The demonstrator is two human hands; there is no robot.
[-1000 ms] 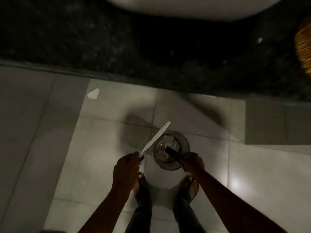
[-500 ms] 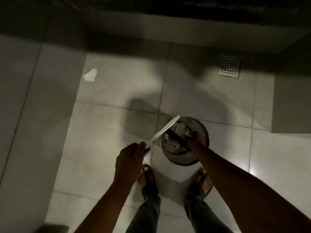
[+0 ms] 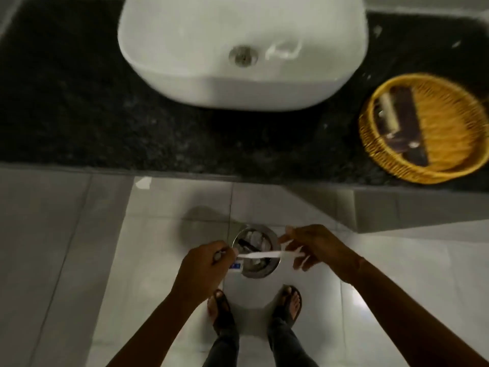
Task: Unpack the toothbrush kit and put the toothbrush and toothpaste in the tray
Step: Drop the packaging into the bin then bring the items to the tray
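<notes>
My left hand (image 3: 203,263) is closed around the handle end of a white toothbrush (image 3: 258,255) and a small toothpaste tube (image 3: 235,267) with a blue label. The toothbrush points right, level, above a round metal bin (image 3: 260,227) on the floor. My right hand (image 3: 317,247) pinches thin white wrapping (image 3: 291,250) at the brush's far end. Inside the bin lie crumpled paper and a dark box (image 3: 243,243). The round yellow wicker tray (image 3: 397,169) stands on the counter at the right, holding dark packets.
A white basin (image 3: 243,83) sits on the dark stone counter (image 3: 79,115), left of the tray. My sandalled feet (image 3: 219,308) stand on pale floor tiles just behind the bin. A paper scrap (image 3: 143,182) lies on the floor by the counter's base.
My right hand has let go of the dark box, which now lies in the bin, and has come up to the toothbrush's far end. The view has tilted up to the counter.
</notes>
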